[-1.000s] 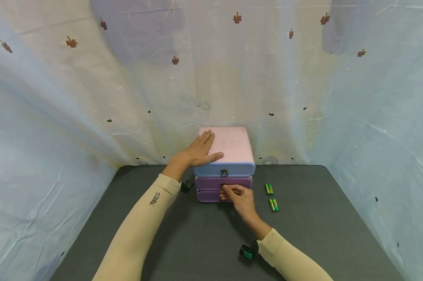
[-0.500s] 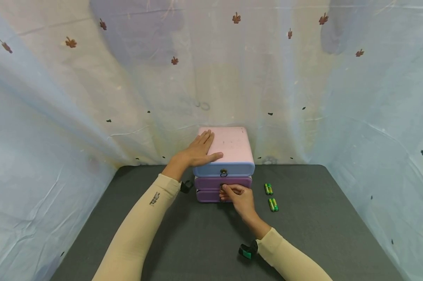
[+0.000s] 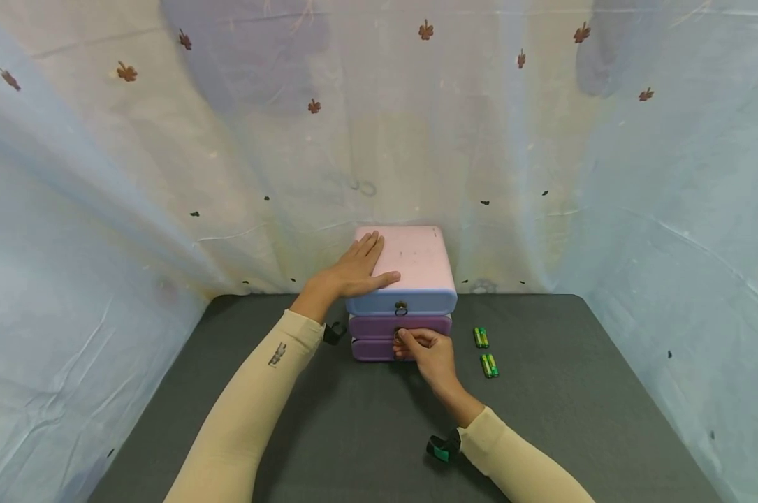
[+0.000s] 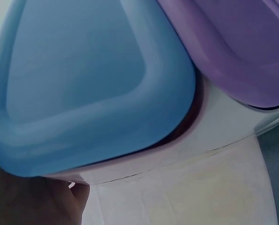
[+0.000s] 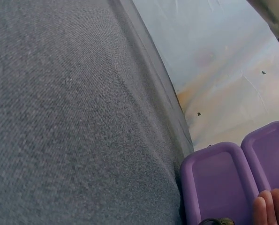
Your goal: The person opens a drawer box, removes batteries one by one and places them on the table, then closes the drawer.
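A small drawer box with a pink top stands at the table's far side, one blue drawer above two purple drawers. My left hand rests flat on the left part of the pink top, fingers straight. At the middle purple drawer, my right hand pinches the ring pull between thumb and forefinger. Its other fingers lie in front of the bottom purple drawer. In the right wrist view both purple fronts stand beside my fingers. The left wrist view shows the blue front up close.
Two pairs of green batteries, a far pair and a near pair, lie right of the box on the dark grey table. A pale patterned curtain hangs right behind the box and along both sides.
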`<state>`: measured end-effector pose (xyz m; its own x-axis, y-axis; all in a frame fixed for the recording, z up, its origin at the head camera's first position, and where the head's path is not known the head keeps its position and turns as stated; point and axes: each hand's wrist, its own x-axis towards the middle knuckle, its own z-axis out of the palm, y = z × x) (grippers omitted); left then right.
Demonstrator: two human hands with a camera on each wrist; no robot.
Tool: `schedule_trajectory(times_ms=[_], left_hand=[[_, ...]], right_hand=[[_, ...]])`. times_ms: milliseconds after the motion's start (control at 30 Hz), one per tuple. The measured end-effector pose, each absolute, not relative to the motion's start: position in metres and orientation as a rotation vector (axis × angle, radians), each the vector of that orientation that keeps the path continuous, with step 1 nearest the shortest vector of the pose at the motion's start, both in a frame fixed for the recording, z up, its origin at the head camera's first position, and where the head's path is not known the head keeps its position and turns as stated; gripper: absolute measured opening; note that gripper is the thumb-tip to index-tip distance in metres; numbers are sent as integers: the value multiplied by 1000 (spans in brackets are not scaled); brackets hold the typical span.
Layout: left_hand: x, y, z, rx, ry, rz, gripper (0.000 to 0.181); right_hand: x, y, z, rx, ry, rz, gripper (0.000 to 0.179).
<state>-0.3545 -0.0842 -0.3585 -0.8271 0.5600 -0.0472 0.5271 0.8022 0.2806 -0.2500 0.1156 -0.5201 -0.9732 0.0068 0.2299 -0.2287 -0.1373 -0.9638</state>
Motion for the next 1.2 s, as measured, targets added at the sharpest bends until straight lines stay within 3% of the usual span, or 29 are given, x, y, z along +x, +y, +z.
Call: schedule_trajectory(times_ms=[1200], left_hand=[[-358, -83, -360, 849, 2860, 354, 100]], right_hand=[[-251, 115, -519, 242, -1952, 2198, 18]])
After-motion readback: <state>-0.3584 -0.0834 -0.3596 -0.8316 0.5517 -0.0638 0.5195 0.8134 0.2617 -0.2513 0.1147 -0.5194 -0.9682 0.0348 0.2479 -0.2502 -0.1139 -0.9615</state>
